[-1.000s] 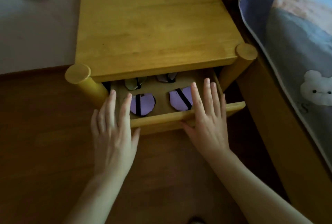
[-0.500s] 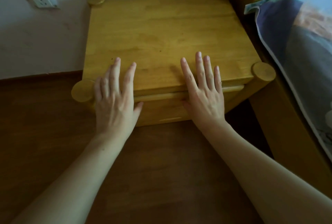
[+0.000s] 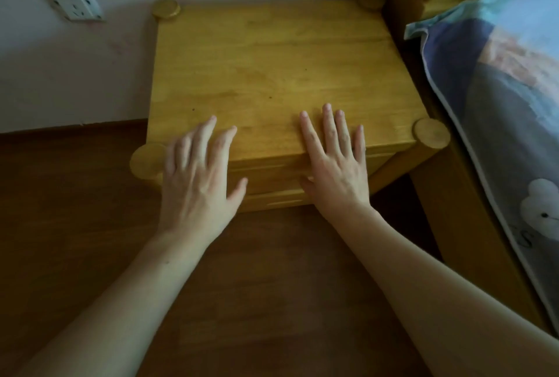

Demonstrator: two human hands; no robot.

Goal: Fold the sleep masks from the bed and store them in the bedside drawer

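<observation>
The yellow wooden bedside table (image 3: 272, 74) stands against the wall, with its drawer (image 3: 272, 192) pushed fully in. No sleep mask is in view; the drawer's inside is hidden. My left hand (image 3: 196, 186) hovers over the table's front left corner, fingers spread, holding nothing. My right hand (image 3: 335, 168) lies flat across the table's front edge and the drawer front, fingers apart, thumb against the drawer face.
The bed (image 3: 499, 104) with a blue and grey cartoon-print cover runs along the right, its wooden frame touching the table. A white wall socket (image 3: 72, 0) is at the upper left. Dark wooden floor (image 3: 75, 225) lies in front and to the left.
The drawer, open a second ago with folded purple masks inside, has been pushed shut by both hands. My left hand has since lifted and drifted slightly back.
</observation>
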